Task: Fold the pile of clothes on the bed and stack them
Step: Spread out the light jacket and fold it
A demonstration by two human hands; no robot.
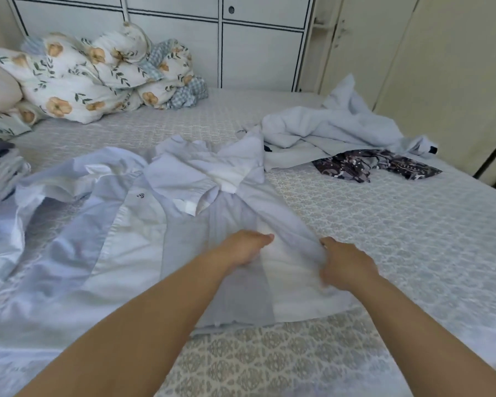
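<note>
Pale-blue shirt (143,224) lies half-spread; right hand (347,265) pinches its edge, left hand (245,247) presses flat. Beyond it, a crumpled pile (327,133) waits unfolded.

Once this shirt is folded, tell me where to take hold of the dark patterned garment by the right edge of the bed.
Grip the dark patterned garment at its near bunched fold, coming from the front. Its far edge is tucked under the pale blue heap, so a pull toward you should free it.
</note>
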